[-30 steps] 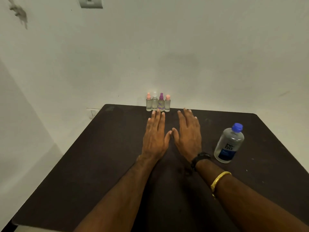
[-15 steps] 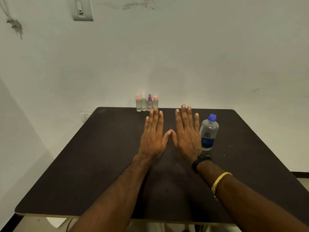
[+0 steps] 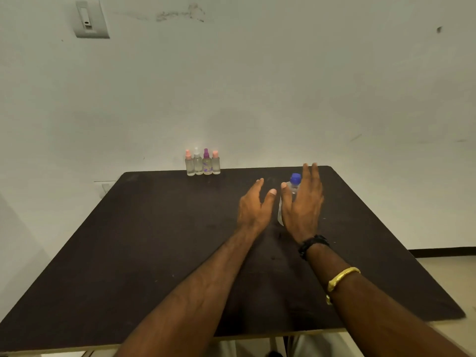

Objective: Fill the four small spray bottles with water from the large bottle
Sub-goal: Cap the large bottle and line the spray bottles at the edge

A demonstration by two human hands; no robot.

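Four small clear spray bottles (image 3: 202,163) stand in a tight row at the far edge of the dark table (image 3: 154,240); their caps are pink, white, purple and pink. The large clear water bottle (image 3: 293,186) with a blue cap stands right of centre, mostly hidden behind my right hand (image 3: 304,204). That hand is raised in front of the bottle with straight fingers and does not grip it. My left hand (image 3: 255,204) hovers just left of the bottle, fingers loosely spread, holding nothing.
A white wall rises right behind the table, with a switch plate (image 3: 90,20) at the upper left. The table's right edge (image 3: 399,240) drops to a pale floor. A black watch and a gold bangle sit on my right wrist.
Both hands have lifted off the table and moved right toward the large bottle. My right hand now covers most of it. The view has also shifted.
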